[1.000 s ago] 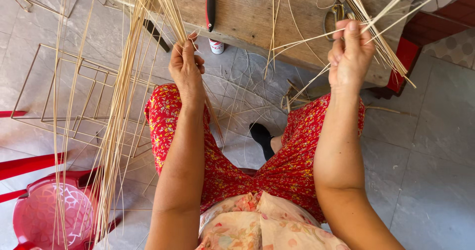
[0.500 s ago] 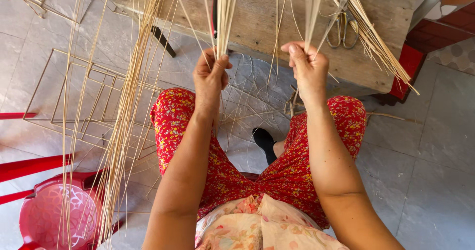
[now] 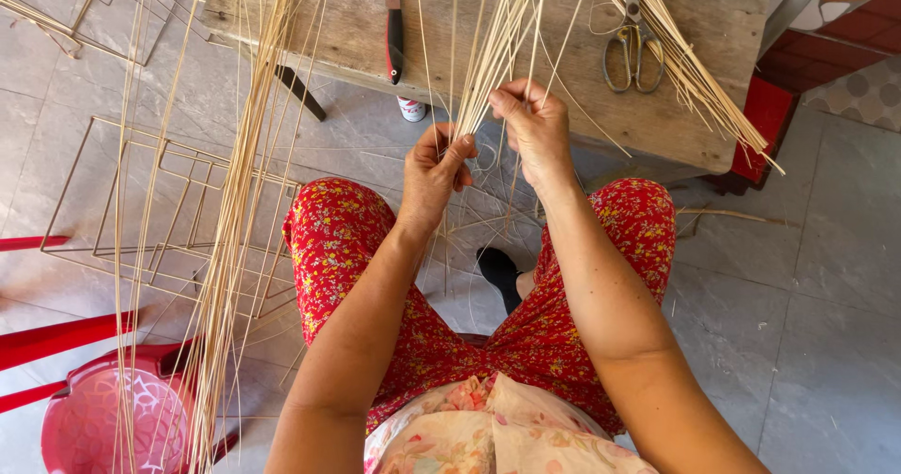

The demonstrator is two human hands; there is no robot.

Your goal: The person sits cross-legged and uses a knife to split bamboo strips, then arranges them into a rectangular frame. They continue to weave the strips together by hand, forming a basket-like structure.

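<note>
Baskets come first on the far left: a round red plastic basket (image 3: 113, 422) sits on the grey floor at the bottom left corner; above it lies a thin metal wire frame (image 3: 160, 211); a long bunch of pale straw sticks (image 3: 235, 230) leans across the frame up to the left edge of the worn wooden table (image 3: 319, 23).

The left hand (image 3: 434, 169) is closed, pinching thin pale reed strips (image 3: 497, 52); the right hand (image 3: 537, 122) is closed too, gripping the same bunch just beside it; the strips fan up over the table's front edge.

A red-handled knife (image 3: 394, 23) lies near the middle; metal scissors (image 3: 631, 47) lie toward the right edge.

I think it works best to hold the strips tight and flat, keep the ends even, and pull gently so none snap.
</note>
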